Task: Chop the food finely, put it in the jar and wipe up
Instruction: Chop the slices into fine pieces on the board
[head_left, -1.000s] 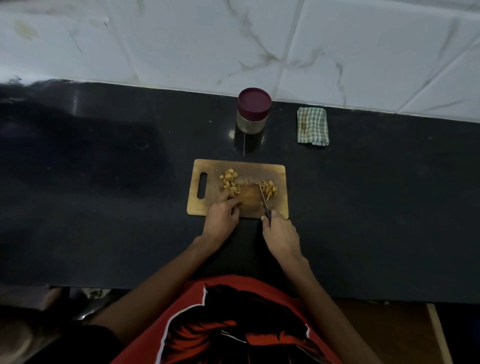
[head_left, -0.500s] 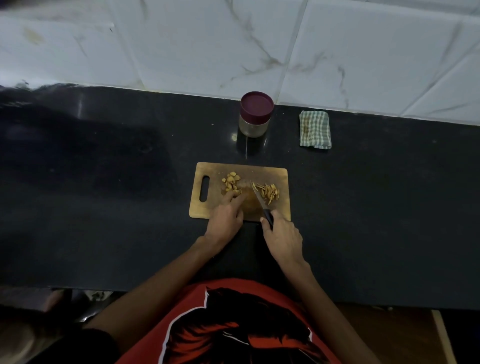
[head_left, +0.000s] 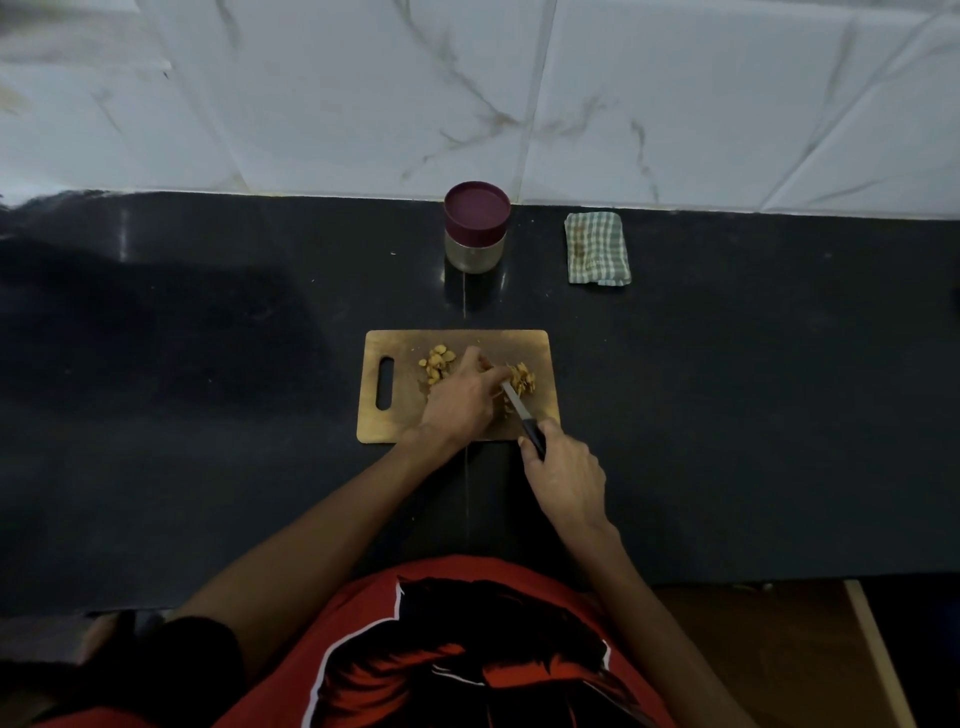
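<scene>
Right hand (head_left: 566, 480) clenching its grip on the knife (head_left: 522, 415), blade lying in the chopped food (head_left: 521, 382), left hand (head_left: 460, 397) pinching pieces on the board (head_left: 395, 415), lidded jar (head_left: 476, 226) and cloth (head_left: 597, 248) sitting behind on the tabletop (head_left: 208, 389)

- Dim overall; the black counter (head_left: 208, 415) is underexposed and holds little detail.
- The white tiled wall (head_left: 363, 104) is the brightest area, lit from above.
- Faint streaks of glare lie on the counter below the jar (head_left: 476, 226).
- Wide-angle distortion bends the tile joints toward the edges.
- Lower corners fall into soft, dark shadow.
</scene>
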